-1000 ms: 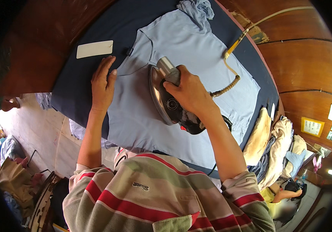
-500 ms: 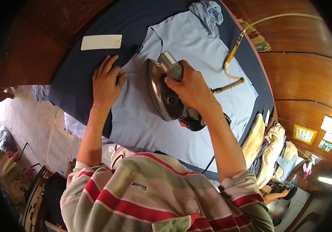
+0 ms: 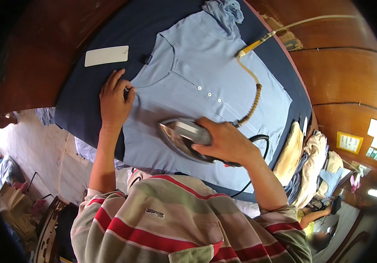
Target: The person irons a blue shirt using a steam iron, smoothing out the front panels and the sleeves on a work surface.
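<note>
A light blue shirt [image 3: 223, 44] lies spread on the dark blue cloth [image 3: 78, 92] of the ironing table, its white buttons and neckline showing. The fingers of my right hand [image 3: 226, 140] are wrapped round the handle of an iron [image 3: 179, 142], which rests on the lower front of the shirt. A brown coiled hose and a black cord run off from the iron. At the shirt's left edge, by the neckline, my left hand [image 3: 116, 101] pinches the fabric between thumb and forefinger, its other fingers lying on the dark cloth.
A white card [image 3: 106, 56] lies on the dark cloth beyond my left hand. A yellow hose fitting [image 3: 250, 47] hangs over the shirt. Folded clothes [image 3: 305, 162] are piled at the right, by the wooden wall [image 3: 337, 74]. Another person [image 3: 318, 239] is at the lower right.
The iron in my right hand has moved toward me and turned its tip to the left, uncovering the buttons. The hose has swung with it. My left hand stays at the shirt's edge.
</note>
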The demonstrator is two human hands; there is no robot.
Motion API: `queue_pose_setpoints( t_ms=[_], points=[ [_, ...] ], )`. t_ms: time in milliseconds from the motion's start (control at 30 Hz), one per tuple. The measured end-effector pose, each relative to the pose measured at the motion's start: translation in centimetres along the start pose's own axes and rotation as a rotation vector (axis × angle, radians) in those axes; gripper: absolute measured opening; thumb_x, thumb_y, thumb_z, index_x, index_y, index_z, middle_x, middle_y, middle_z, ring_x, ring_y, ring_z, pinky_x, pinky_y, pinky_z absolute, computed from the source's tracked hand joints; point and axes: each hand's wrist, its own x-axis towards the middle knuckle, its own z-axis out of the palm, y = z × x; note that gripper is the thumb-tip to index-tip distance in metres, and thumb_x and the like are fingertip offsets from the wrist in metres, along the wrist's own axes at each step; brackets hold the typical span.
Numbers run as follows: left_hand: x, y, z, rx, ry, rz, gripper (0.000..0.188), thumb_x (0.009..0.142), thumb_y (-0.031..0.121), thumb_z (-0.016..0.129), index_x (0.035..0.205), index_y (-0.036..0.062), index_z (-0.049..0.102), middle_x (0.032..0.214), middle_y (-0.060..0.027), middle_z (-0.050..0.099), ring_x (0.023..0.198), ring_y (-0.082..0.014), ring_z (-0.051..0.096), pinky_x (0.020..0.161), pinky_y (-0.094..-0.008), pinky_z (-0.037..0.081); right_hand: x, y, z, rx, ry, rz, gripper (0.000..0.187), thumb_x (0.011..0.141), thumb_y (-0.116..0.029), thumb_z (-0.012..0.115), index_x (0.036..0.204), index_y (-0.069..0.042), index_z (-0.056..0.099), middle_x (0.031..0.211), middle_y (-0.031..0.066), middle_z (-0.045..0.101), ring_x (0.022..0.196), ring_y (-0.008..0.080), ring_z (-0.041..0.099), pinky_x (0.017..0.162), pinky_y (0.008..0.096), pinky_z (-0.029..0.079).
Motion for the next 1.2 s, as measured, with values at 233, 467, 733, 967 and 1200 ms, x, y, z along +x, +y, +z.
queue_pose_setpoints(
  t_ms=[233, 467, 733, 967, 1200],
  points=[
    [0.5, 2.3, 0.7, -0.042, 0.094, 0.142, 0.027, 0.083, 0.015, 0.061, 0.108, 0.0067, 0.061, 0.125, -0.0106, 0.055, 0.118, -0.03, 0.05, 0.099, -0.0418, 0.038, -14.2, 6.5, -0.8, 0.104, 0.134, 0.37, 0.045, 0.074, -0.033, 0.07, 0.108, -0.006, 0.058, 0.075, 0.0232, 0.063, 0.073, 0.0401, 0.063, 0.065, 0.0421, 0.05],
    [2.6, 7.9, 5.5, -0.006, -0.154, 0.311, 0.033, 0.088, 0.021, 0.056, 0.119, 0.0091, 0.057, 0.131, -0.0073, 0.052, 0.125, -0.0272, 0.045, 0.101, -0.042, 0.036, -24.6, 16.7, -1.4, 0.084, 0.393, 0.575, 0.046, 0.075, -0.033, 0.07, 0.106, -0.002, 0.059, 0.08, 0.021, 0.065, 0.078, 0.0355, 0.065, 0.072, 0.039, 0.05],
    [5.3, 9.0, 8.8, 0.216, -0.284, 0.465, 0.048, 0.096, 0.037, 0.042, 0.138, 0.015, 0.04, 0.144, -0.0077, 0.038, 0.135, -0.0248, 0.031, 0.107, -0.0431, 0.027, -18.4, 19.2, -3.8, -0.152, 0.496, 0.473, 0.059, 0.076, -0.059, 0.061, 0.095, -0.003, 0.064, 0.072, 0.0225, 0.064, 0.071, 0.0385, 0.064, 0.066, 0.0443, 0.05],
    [6.8, 7.1, 8.4, 0.481, -0.439, 0.529, 0.056, 0.096, 0.043, 0.037, 0.147, 0.0226, 0.024, 0.153, -0.0036, 0.02, 0.141, -0.0219, 0.018, 0.109, -0.0486, 0.018, -12.3, 20.4, -4.6, -0.136, 0.46, 0.309, 0.056, 0.078, -0.055, 0.059, 0.095, -0.002, 0.065, 0.073, 0.0222, 0.064, 0.072, 0.0392, 0.063, 0.068, 0.0437, 0.05],
    [6.8, 7.8, 8.6, 0.536, -0.432, 0.524, 0.056, 0.096, 0.046, 0.033, 0.147, 0.0225, 0.025, 0.153, -0.0029, 0.021, 0.141, -0.0222, 0.018, 0.109, -0.0489, 0.018, -16.9, 27.1, -8.9, -0.118, 0.696, 0.45, 0.059, 0.08, -0.054, 0.057, 0.099, 0.002, 0.062, 0.084, 0.0241, 0.065, 0.083, 0.0385, 0.064, 0.075, 0.0423, 0.05]
  ],
)
